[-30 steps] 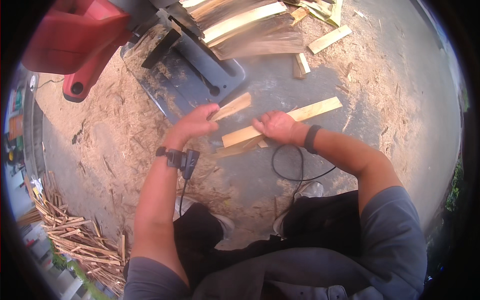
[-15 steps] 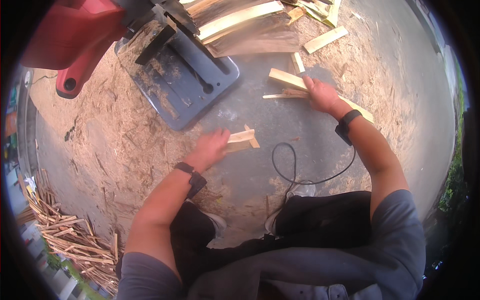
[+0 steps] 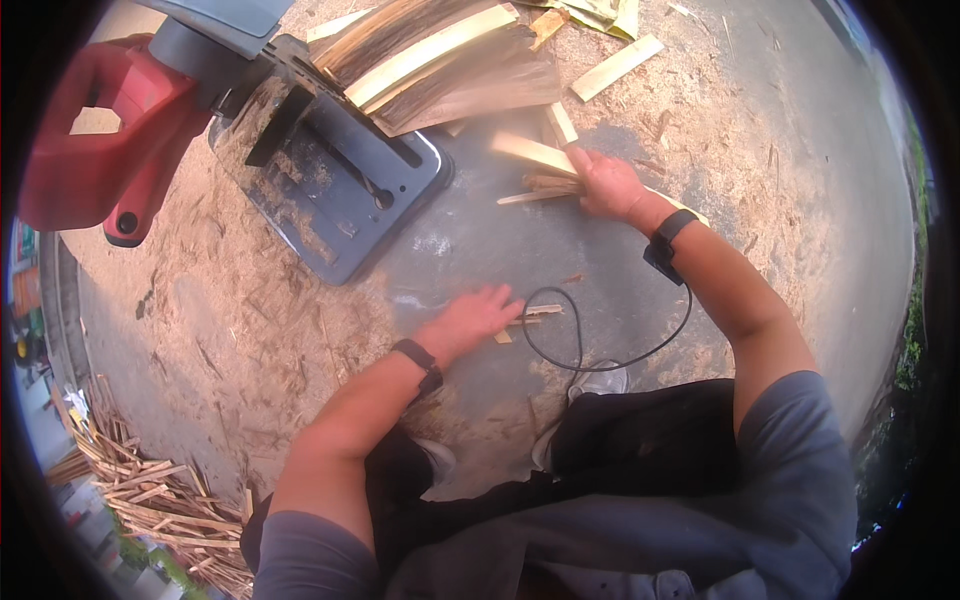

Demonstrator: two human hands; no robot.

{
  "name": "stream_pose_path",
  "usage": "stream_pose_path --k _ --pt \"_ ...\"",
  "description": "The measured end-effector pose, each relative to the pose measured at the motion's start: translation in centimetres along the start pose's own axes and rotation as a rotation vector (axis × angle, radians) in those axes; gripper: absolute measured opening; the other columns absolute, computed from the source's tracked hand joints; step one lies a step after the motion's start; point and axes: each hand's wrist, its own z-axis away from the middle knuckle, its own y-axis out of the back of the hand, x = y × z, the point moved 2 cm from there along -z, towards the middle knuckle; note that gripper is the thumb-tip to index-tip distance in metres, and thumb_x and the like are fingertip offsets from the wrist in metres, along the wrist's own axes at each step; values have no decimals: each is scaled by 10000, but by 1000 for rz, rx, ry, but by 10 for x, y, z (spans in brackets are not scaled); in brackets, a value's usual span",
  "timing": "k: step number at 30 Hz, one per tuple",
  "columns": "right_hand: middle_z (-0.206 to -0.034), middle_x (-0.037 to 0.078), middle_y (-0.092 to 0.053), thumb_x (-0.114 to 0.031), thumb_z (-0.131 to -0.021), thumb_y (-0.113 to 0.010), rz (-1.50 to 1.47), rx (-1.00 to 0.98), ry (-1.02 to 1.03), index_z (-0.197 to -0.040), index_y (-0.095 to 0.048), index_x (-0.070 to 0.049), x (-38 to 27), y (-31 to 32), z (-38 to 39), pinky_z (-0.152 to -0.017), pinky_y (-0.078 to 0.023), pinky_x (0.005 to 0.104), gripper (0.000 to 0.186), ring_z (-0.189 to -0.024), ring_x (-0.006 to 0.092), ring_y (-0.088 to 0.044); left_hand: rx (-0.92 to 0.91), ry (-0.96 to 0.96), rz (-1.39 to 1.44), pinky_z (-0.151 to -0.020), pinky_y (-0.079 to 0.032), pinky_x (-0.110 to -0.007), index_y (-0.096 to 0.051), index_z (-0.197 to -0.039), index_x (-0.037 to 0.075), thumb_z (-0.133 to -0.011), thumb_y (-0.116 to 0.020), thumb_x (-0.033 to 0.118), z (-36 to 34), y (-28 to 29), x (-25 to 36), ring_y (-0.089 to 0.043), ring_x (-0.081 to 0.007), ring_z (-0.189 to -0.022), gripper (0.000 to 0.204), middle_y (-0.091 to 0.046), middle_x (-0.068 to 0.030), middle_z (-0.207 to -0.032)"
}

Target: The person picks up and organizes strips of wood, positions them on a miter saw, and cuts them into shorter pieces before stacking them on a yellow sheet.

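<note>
My right hand [image 3: 608, 185] is closed around a long pale wood strip [image 3: 532, 153] and some thinner, darker sticks [image 3: 552, 184]. The strip's other end comes out under my wrist. Low over the concrete, my left hand [image 3: 478, 312] has its fingers apart, slightly blurred. Just past its fingertips lie a few short wood offcuts [image 3: 540, 311], beside a loop of black cable [image 3: 578, 318]. Whether the fingers touch the offcuts cannot be made out.
A cut-off saw with a red handle [image 3: 130, 130] and a grey base plate [image 3: 330, 245] stands at the far left. Boards [image 3: 450, 60] are stacked beyond it, with a loose strip [image 3: 617, 68] nearby. Sawdust covers much of the floor. A heap of sticks [image 3: 170, 505] lies at lower left.
My left hand has let go of the short wood pieces, which now lie lower on the floor, and its fingers have opened. My right hand keeps its wood. The whole view has shifted slightly.
</note>
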Motion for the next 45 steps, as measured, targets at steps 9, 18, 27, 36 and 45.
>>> stream_pose_path --k 9,18,27,36,45 --pt "-933 168 -582 -52 -784 -536 188 -46 169 -1178 -437 -61 -1 -27 7 -771 -493 406 406 -905 328 -591 -28 -82 -243 -667 -510 -384 -574 -815 89 -732 -557 98 12 -16 -6 -569 -272 -885 85 -539 -95 -921" --pt "-983 198 -573 -81 -749 -595 174 -100 142 -1262 -381 -50 -2 -20 7 -767 -495 414 557 -917 353 -594 -91 -21 -315 -660 -452 -363 -564 -780 116 -709 -568 110 12 -20 -5 -557 -233 -826 72 -557 -55 -818" --pt "-1004 203 -560 -83 -756 -557 220 -105 116 -1391 -298 -61 -3 -29 4 -743 -494 428 686 -890 357 -595 -240 172 -253 -672 -472 -416 -544 -834 87 -750 -546 96 2 11 -3 -589 -288 -807 84 -591 -108 -811" --pt "-1002 202 -556 -55 -775 -526 143 -161 258 -1444 -237 -122 4 -19 0 -733 -505 412 731 -900 358 -605 -386 275 -204 -699 -485 -452 -529 -906 38 -801 -507 77 29 65 -21 -593 -360 -838 114 -592 -170 -847" --pt "-977 194 -570 -100 -842 -490 217 -110 228 -1439 -235 -181 43 -10 -1 -699 -526 416 654 -864 352 -632 -389 748 -469 -695 -478 -477 -520 -1017 73 -838 -481 80 138 182 0 -593 -376 -803 184 -608 -167 -802"
